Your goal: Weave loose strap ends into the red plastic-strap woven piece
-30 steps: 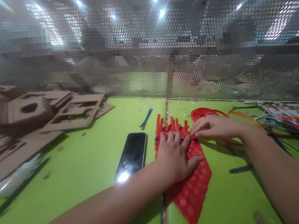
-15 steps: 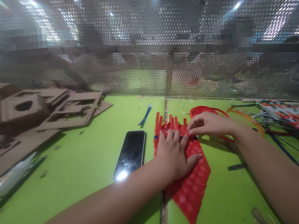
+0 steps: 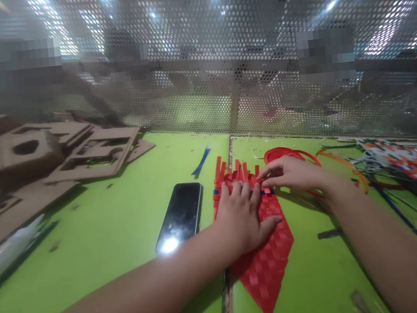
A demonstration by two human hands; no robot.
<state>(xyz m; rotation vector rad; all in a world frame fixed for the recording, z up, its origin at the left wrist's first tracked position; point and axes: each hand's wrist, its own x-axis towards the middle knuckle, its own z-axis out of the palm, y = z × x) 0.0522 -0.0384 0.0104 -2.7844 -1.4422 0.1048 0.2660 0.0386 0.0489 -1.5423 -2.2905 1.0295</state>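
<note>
A red woven mat of plastic strips point(image 3: 265, 264) lies on the green table point(image 3: 101, 235), its loose strip ends point(image 3: 232, 170) pointing away from me. My left hand point(image 3: 244, 217) presses flat on the mat with fingers spread. My right hand point(image 3: 291, 174) reaches in from the right and pinches a red strip at the mat's upper edge, just past my left fingertips. A thin blue strip crosses the weave under the fingers.
A black phone point(image 3: 180, 214) lies left of the mat. Cardboard cut-outs point(image 3: 94, 155) are stacked at the left. A red strip coil point(image 3: 285, 154), orange strips and a multicoloured woven piece point(image 3: 408, 162) lie at the right. A perforated metal screen point(image 3: 223, 76) backs the table. A blue scrap point(image 3: 201, 161) lies nearby.
My right hand has shifted slightly left along the mat's upper edge, pinching a strip. The left hand stays pressed on the mat. The view has tilted a little.
</note>
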